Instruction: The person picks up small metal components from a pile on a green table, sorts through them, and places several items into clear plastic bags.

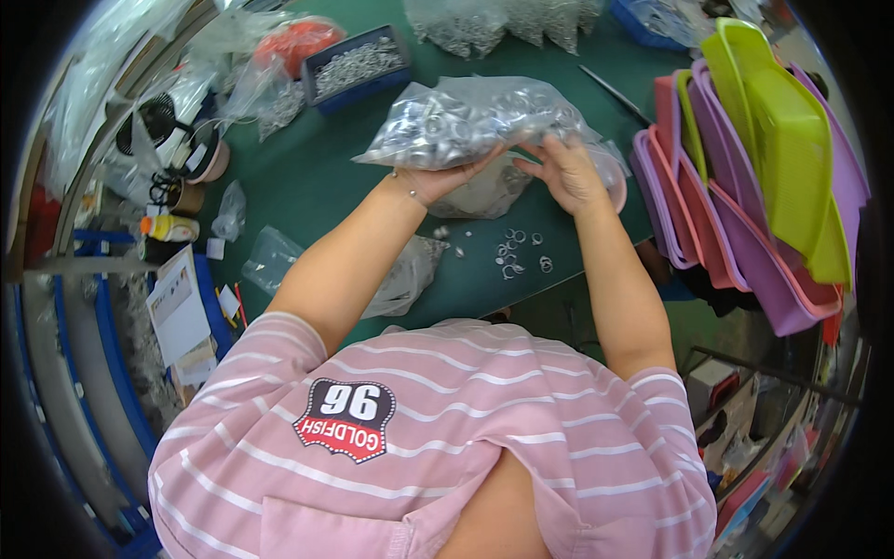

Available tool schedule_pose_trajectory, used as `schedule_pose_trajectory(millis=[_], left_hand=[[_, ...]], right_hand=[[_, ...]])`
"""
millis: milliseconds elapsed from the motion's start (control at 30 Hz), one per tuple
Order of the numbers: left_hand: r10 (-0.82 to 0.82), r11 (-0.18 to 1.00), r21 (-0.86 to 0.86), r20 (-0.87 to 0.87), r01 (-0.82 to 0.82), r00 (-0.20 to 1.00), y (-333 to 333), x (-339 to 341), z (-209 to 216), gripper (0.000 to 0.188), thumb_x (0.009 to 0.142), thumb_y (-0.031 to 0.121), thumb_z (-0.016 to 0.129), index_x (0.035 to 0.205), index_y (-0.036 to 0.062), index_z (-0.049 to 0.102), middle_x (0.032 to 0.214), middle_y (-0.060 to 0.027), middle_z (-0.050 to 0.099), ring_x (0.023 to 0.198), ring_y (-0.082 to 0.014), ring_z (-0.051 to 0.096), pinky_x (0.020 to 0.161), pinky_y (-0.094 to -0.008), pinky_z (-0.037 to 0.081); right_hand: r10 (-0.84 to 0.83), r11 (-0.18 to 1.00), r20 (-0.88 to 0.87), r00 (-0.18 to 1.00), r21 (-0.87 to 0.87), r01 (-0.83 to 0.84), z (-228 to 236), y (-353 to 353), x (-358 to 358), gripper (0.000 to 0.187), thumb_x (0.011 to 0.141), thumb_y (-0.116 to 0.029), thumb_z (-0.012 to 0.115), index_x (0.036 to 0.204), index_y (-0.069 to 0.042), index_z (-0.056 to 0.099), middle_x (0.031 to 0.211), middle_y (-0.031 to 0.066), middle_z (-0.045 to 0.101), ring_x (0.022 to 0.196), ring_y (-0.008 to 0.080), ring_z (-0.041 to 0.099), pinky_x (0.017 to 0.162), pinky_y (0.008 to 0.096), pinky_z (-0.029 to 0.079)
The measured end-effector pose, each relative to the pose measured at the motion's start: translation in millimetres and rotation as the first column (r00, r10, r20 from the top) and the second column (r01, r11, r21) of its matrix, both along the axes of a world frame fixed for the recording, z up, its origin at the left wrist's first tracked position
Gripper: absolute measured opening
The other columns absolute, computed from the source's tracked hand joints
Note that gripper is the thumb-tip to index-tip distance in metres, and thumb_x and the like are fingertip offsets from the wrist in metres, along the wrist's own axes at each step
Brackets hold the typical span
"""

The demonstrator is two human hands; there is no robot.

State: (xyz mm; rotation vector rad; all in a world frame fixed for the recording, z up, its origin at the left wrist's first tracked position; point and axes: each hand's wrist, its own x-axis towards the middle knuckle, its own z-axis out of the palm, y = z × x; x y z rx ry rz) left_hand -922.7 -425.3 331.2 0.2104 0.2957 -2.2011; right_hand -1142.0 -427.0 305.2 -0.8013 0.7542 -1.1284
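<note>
A clear plastic bag (pixel 475 116) filled with shiny silver metal rings is raised over the green table. My left hand (pixel 449 180) is under it, holding its weight, with the fingers partly hidden by the bag. At the bag's lower right side, my right hand (pixel 565 175) grips the plastic with bent fingers, its thumb pointing left. Beneath the raised bag lies another clear bag (pixel 484 194), its contents hard to make out. Several loose silver rings (pixel 510 252) are scattered on the table between my forearms. A round pink container (pixel 611 179) is partly hidden behind my right hand.
Stacked purple, pink and green plastic baskets (pixel 773 149) crowd the right side. A dark blue bin (pixel 357 70) of small metal parts stands at the far left, near a red bag (pixel 298 45). A thin metal rod (pixel 615 93) lies beyond my right hand. A yellow bottle (pixel 169 228) is at left.
</note>
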Motion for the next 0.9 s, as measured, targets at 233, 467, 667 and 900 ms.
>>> schedule_pose_trajectory(millis=[233,467,667,900], left_hand=[[0.066,0.814,-0.46,0.681,0.356,0.729,-2.1,55.4,-58.3,0.038,0.088,0.014,0.047,0.122,-0.0026,0.044,0.119,-0.0155,0.055,0.101,-0.0238,0.059,0.085,-0.0389,0.052],[-0.399,0.904,0.238,0.769,0.356,0.499,7.3,40.1,-94.8,0.031,0.085,0.026,0.054,0.106,0.0024,0.054,0.11,-0.0125,0.058,0.092,-0.0243,0.061,0.076,-0.0402,0.053],[-0.152,0.892,-0.094,0.859,0.442,0.49,18.1,17.0,-44.9,0.03,0.083,0.032,0.059,0.091,0.0035,0.059,0.094,-0.0118,0.061,0.077,-0.0218,0.06,0.063,-0.0342,0.051],[-0.101,0.992,0.102,0.995,-0.076,0.025,-31.0,105.7,-121.7,0.038,0.076,0.033,0.066,0.095,-0.001,0.061,0.087,-0.0138,0.061,0.067,-0.0232,0.058,0.068,-0.0344,0.05]], right_hand=[[0.088,0.934,0.182,0.979,0.326,-0.144,-49.7,17.3,-0.9,0.048,0.087,-0.042,0.054,0.125,-0.015,0.043,0.121,0.0096,0.05,0.106,0.0284,0.052,0.089,0.0504,0.042],[0.06,0.81,-0.879,0.474,-0.235,-0.538,-38.6,40.5,65.1,0.123,0.047,-0.031,0.088,0.144,-0.017,0.014,0.129,0.0289,0.032,0.126,0.041,0.03,0.102,0.046,0.03],[0.16,0.987,-0.504,0.849,0.08,-0.138,-67.1,28.1,54.7,0.083,0.065,-0.013,0.08,0.134,-0.011,0.034,0.116,0.0169,0.05,0.106,0.0293,0.054,0.085,0.0362,0.048],[-0.003,0.927,-0.303,0.953,0.357,0.116,-67.2,36.9,11.9,0.049,0.072,0.001,0.067,0.117,-0.005,0.047,0.108,0.0075,0.056,0.097,0.0225,0.058,0.077,0.0379,0.052]])
